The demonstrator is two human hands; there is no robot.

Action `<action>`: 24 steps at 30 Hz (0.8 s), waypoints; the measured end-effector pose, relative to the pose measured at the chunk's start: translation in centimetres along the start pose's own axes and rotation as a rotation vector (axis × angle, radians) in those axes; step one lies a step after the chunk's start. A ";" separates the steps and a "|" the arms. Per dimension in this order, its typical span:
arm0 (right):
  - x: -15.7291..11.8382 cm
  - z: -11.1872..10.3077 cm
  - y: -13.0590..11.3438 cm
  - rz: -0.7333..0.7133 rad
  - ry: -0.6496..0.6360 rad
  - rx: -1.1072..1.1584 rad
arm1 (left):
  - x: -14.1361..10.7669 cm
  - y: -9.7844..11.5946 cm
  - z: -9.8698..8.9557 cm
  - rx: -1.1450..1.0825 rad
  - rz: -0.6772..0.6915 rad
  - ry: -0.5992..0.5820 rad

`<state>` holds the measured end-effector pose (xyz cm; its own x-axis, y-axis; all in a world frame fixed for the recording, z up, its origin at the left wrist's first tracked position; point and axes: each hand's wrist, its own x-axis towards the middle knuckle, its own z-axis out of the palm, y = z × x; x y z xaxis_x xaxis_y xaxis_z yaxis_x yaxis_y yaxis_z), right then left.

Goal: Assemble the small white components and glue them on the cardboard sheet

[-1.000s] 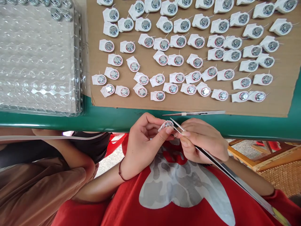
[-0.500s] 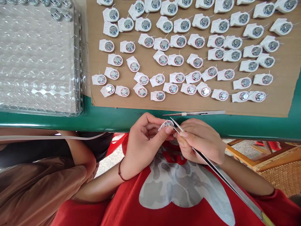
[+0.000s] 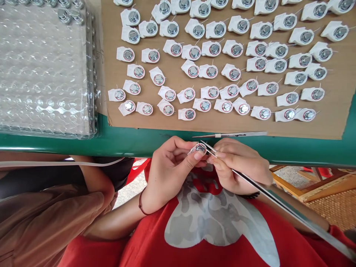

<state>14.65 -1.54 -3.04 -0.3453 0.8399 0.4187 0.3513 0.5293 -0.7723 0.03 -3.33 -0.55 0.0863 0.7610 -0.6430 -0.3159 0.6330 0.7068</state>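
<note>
Between the thumb and fingers of my left hand [image 3: 174, 168] is a small white part with a round metal disc [image 3: 199, 148], the same kind as those on the cardboard. My right hand [image 3: 240, 163] grips long metal tweezers [image 3: 267, 193], whose shaft slants down to the lower right. The tweezer tips lie at the right edge of the disc; whether they pinch a thin wire there I cannot tell. Just beyond my hands a second slim metal tool with a pale band [image 3: 230, 134] rests along the table edge.
A brown cardboard sheet [image 3: 133, 120] carries many rows of white parts with discs. Stacked clear plastic trays [image 3: 44, 74] stand at the left, some discs at their far end. The green table edge [image 3: 128, 142] runs across. Another person's arm [image 3: 94, 174] is at left, a wooden chair [image 3: 319, 185] at right.
The tweezers have swung, their rear end moving right and up. My right hand has turned slightly and shifted a little right. My left hand still holds the white part.
</note>
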 end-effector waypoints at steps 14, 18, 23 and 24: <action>-0.4 -0.9 0.2 0.448 0.020 0.344 | 0.2 0.0 0.0 -0.035 -0.019 0.009; -0.1 -1.2 0.4 0.465 -0.012 0.487 | 0.2 0.0 0.1 -0.019 -0.003 0.013; -0.4 -1.2 0.6 0.459 -0.001 0.541 | 0.1 0.1 0.0 0.004 -0.002 0.011; -0.5 -1.1 0.7 0.446 0.008 0.554 | 0.0 0.1 0.0 0.008 -0.005 0.014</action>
<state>16.04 -1.47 -3.28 -0.2642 0.9644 0.0082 -0.0376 -0.0018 -0.9993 0.01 -3.23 -0.49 0.0747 0.7558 -0.6505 -0.3078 0.6379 0.7059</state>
